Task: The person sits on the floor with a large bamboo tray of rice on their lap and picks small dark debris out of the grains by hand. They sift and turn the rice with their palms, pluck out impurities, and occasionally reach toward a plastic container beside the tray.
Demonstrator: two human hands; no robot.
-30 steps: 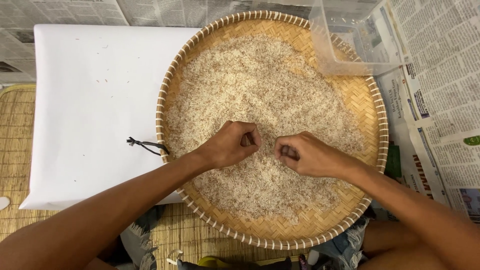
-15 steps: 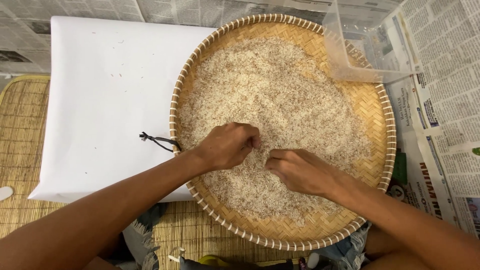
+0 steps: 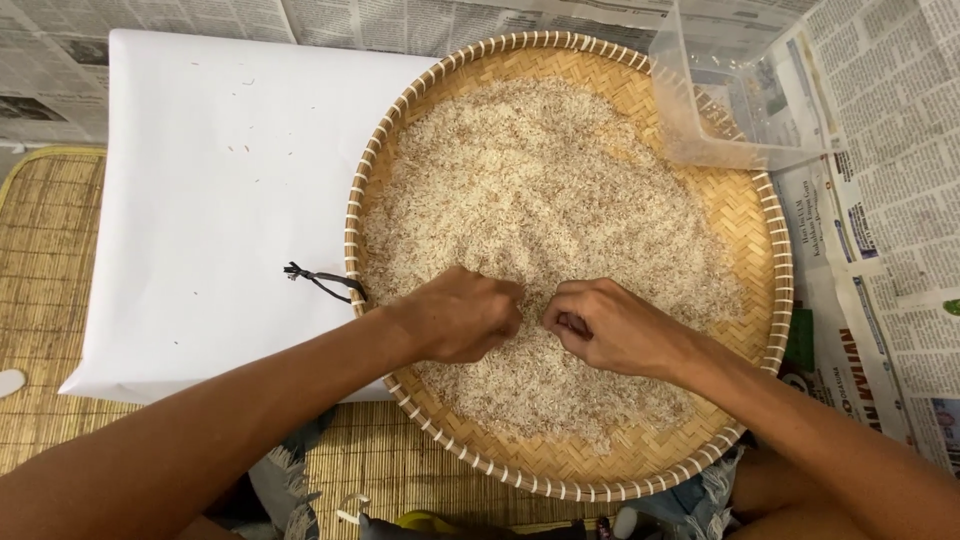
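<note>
I am kneeling over a floor spread with newspaper [image 3: 880, 210], with a woven mat [image 3: 50, 300] lying at the near left. A white sheet [image 3: 200, 200] is lying to the left of the big round woven tray [image 3: 770, 300], and only a few dark specks are sitting on it — so I judge the sorting is barely begun. The rice [image 3: 540, 200] is covering most of the tray, seemingly unpicked. A clear plastic container [image 3: 730, 90] is resting on the tray's far right rim, looking empty. A short black cord [image 3: 320, 280] is trailing off the tray's left edge. My left hand [image 3: 455, 315] and right hand [image 3: 615, 325] are working side by side in the near rice — fingers curled in, pinching at grains; what they are gripping, I cannot tell.
</note>
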